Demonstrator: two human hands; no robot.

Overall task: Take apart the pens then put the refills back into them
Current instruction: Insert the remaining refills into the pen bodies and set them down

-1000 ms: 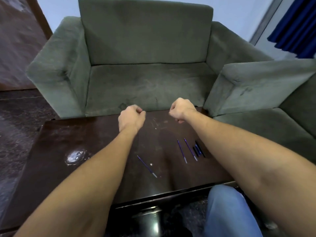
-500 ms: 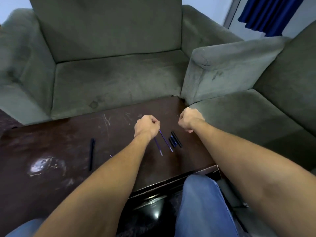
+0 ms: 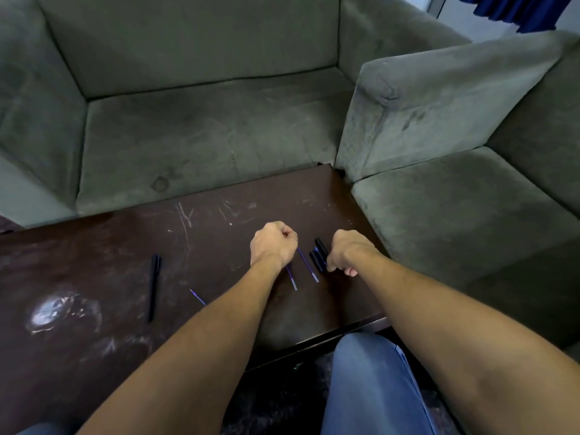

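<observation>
A dark wooden table (image 3: 103,252) carries the pen parts. My left hand (image 3: 272,244) is a closed fist with nothing seen in it, hovering over a thin blue refill (image 3: 292,279). A second blue refill (image 3: 308,265) lies between my hands. My right hand (image 3: 346,252) is also fisted, its fingers down beside a small pile of black pen barrels (image 3: 318,253); whether it touches them I cannot tell. A third refill (image 3: 197,296) pokes out from under my left forearm. One whole black pen (image 3: 153,285) lies alone to the left.
A grey-green sofa (image 3: 201,127) presses against the table's far edge, and a second sofa (image 3: 455,196) against its right edge. My knee in blue jeans (image 3: 370,381) is below the table's near edge. A shiny glare patch (image 3: 53,312) marks the table's left part.
The view has tilted down and to the right. Both fists have come down and nearer, from the table's far edge to over the refills and barrels. The right fist sits beside the barrels.
</observation>
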